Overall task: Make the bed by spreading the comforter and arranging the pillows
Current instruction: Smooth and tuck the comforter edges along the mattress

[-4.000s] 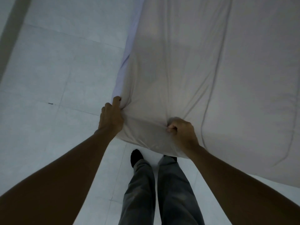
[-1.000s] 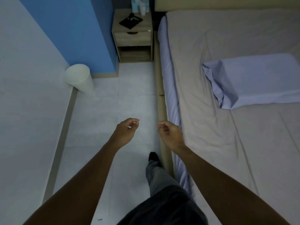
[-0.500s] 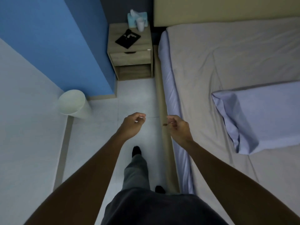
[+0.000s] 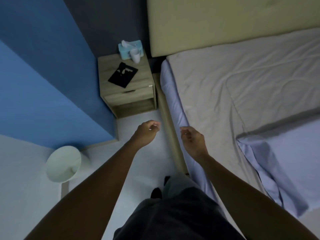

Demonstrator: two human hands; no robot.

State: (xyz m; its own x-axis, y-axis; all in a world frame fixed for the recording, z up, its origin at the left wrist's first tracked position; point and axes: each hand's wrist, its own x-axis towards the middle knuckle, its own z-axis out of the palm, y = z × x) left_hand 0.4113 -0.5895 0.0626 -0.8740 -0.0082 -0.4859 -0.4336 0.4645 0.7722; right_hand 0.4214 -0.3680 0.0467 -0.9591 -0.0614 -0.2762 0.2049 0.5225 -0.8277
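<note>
Stands on the floor close beside the bed, with both arms held out ahead toward 12 o'clock. Keeps the left hand loosely curled, fingers bent in toward the thumb, with nothing in it. Keeps the right hand half open and soft, also with nothing in it, just over the edge of the bed. Probably holds them free like this to be ready for the next thing to grab. Sees the grey comforter at 2 o'clock from the hands, spread over the top of the bed right up near the headboard, with some soft wrinkles to smooth. Leaves a strip of pale purple sheet showing along the near side, maybe because the comforter sits a bit far over. Finds the pale purple pillow at 4 o'clock from the right hand, lying on top of the comforter in the middle of the bed, well apart from the headboard. Looks like the wrong spot, so likely needs lifting up to the head end. Spots a small wooden table at 11 o'clock from the left hand, tucked in the corner by the bed, with a tissue box, a white cup and a flat black thing on top. Spots a white bin at 8 o'clock, against the blue wall and out of the way.
</note>
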